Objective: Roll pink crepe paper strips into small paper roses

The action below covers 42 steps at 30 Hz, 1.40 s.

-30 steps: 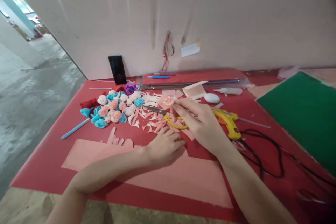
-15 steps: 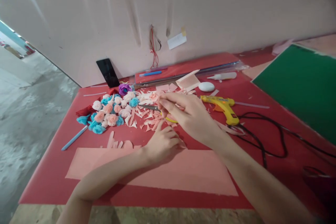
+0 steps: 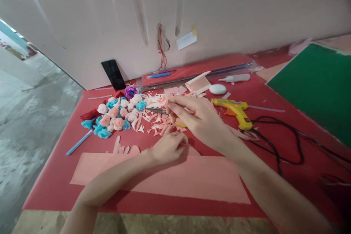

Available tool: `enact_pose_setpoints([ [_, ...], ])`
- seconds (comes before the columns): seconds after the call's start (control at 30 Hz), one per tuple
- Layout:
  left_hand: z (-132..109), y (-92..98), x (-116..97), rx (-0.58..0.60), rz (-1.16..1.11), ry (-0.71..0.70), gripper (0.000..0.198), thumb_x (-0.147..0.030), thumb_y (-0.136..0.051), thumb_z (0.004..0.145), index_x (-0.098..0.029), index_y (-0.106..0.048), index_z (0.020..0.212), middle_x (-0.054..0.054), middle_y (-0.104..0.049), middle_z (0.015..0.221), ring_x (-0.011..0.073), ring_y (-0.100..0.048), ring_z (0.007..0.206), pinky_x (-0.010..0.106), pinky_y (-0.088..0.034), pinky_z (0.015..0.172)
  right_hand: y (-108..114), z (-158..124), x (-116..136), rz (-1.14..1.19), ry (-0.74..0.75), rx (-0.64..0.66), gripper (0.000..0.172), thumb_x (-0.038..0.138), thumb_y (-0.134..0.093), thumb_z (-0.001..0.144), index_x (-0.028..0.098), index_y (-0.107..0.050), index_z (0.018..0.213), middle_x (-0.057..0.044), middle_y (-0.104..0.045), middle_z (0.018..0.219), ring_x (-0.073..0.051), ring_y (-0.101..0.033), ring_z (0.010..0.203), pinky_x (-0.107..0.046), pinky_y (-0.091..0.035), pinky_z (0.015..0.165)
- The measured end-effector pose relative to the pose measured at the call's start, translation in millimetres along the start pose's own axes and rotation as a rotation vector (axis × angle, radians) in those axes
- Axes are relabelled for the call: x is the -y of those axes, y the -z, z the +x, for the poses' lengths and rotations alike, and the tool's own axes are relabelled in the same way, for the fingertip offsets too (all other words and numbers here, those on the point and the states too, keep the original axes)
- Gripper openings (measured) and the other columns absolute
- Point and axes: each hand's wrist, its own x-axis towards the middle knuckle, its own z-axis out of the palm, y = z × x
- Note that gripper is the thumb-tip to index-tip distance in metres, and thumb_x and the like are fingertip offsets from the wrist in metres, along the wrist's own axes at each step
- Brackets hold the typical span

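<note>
A pink flower pokes out from the pinched right fingers

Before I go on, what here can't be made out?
Pink flower: its base, head view, hidden by the right hand.
Left hand: some fingertips, head view, hidden by the hand itself; whether they hold anything is unclear.
Scissors: most of the handles, head view, behind the right hand.
White wall label: any writing, head view, too small and blurred.
Green board: right part, head view, cut off by the picture's edge.
</note>
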Motion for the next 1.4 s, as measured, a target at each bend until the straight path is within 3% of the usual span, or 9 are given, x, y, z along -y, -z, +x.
enact_pose_setpoints([
  [0.23, 2, 10.4, -6, 0.034, -0.221, 0.108, 0.022, -0.007, -0.042, 0.085, -0.014, -0.059, 0.072, 0.004, -0.071, 0.073, 0.0143, -0.065, 0.072, 0.030, -0.050, 0.081, -2, 1, -1, 0.008, -0.002, 0.004, 0.028, 0.019, -0.041, 0.091, 0.018, -0.048, 0.064, 0.003, -0.050, 0.055, -0.009, -0.044, 0.051, -0.025, -0.032, 0.051],
  [0.4, 1, 14.7, -4, -0.028, -0.339, 0.124, 0.014, -0.011, -0.048, 0.085, -0.012, -0.061, 0.083, 0.005, -0.073, 0.081, 0.0148, -0.068, 0.076, 0.028, -0.053, 0.077, 0, 1, -1, 0.020, -0.003, -0.034, 0.030, 0.020, -0.043, 0.092, 0.019, -0.047, 0.062, 0.003, -0.050, 0.056, -0.009, -0.046, 0.052, -0.024, -0.033, 0.050],
  [0.53, -4, 36.1, -10, -0.137, -0.382, 0.098, 0.012, -0.013, -0.054, 0.081, -0.014, -0.062, 0.089, 0.005, -0.072, 0.095, 0.0153, -0.067, 0.084, 0.028, -0.053, 0.078, 3, -1, 0, 0.041, 0.009, -0.096, 0.028, 0.017, -0.045, 0.091, 0.020, -0.049, 0.063, 0.004, -0.051, 0.056, -0.009, -0.046, 0.050, -0.024, -0.035, 0.050],
  [0.7, -21, 76.7, -24, -0.301, -0.391, 0.063, 0.008, -0.018, -0.055, 0.081, -0.015, -0.063, 0.081, 0.002, -0.069, 0.081, 0.0122, -0.064, 0.074, 0.023, -0.050, 0.070, 4, -3, 6, 0.084, 0.069, -0.159, 0.026, 0.018, -0.047, 0.092, 0.022, -0.053, 0.067, 0.003, -0.055, 0.058, -0.010, -0.052, 0.055, -0.024, -0.039, 0.052],
  [0.9, -36, 104.4, -33, -0.700, -0.385, 0.002, 0.006, -0.021, -0.064, 0.077, -0.016, -0.065, 0.073, 0.000, -0.069, 0.071, 0.0109, -0.062, 0.067, 0.021, -0.049, 0.061, 1, -9, 5, 0.040, 0.252, -0.243, 0.027, 0.017, -0.047, 0.093, 0.022, -0.055, 0.068, 0.002, -0.056, 0.062, -0.011, -0.049, 0.056, -0.027, -0.039, 0.053],
  [1.0, -43, 109.1, -38, -0.790, -0.406, -0.035, 0.008, -0.021, -0.068, 0.074, -0.017, -0.064, 0.069, -0.001, -0.068, 0.066, 0.0111, -0.061, 0.064, 0.022, -0.049, 0.061, 0, -10, -1, -0.007, 0.427, -0.253, 0.023, 0.015, -0.048, 0.092, 0.023, -0.059, 0.074, 0.000, -0.057, 0.070, -0.014, -0.052, 0.066, -0.031, -0.041, 0.060],
  [1.13, -51, 108.6, -47, -0.801, -0.443, -0.101, 0.007, -0.020, -0.069, 0.074, -0.018, -0.064, 0.068, 0.000, -0.069, 0.068, 0.0121, -0.062, 0.066, 0.025, -0.050, 0.064, -1, -11, -9, -0.042, 0.576, -0.208, 0.019, 0.014, -0.050, 0.089, 0.027, -0.064, 0.085, -0.003, -0.062, 0.092, -0.020, -0.057, 0.085, -0.038, -0.044, 0.071],
  [1.27, -57, 106.8, -53, -0.801, -0.395, -0.142, 0.007, -0.019, -0.068, 0.077, -0.019, -0.064, 0.071, -0.001, -0.069, 0.070, 0.0119, -0.062, 0.069, 0.024, -0.051, 0.067, -2, -9, -13, -0.069, 0.666, -0.160, 0.023, 0.011, -0.048, 0.086, 0.027, -0.064, 0.088, -0.005, -0.061, 0.100, -0.022, -0.057, 0.092, -0.041, -0.043, 0.078],
  [1.4, -60, 105.7, -58, -0.851, -0.427, -0.169, 0.006, -0.016, -0.067, 0.077, -0.019, -0.064, 0.073, -0.002, -0.068, 0.073, 0.0108, -0.063, 0.070, 0.022, -0.051, 0.067, -5, -9, -12, -0.144, 0.691, -0.095, 0.024, 0.009, -0.046, 0.086, 0.026, -0.063, 0.086, -0.006, -0.062, 0.104, -0.022, -0.055, 0.092, -0.040, -0.044, 0.075],
])
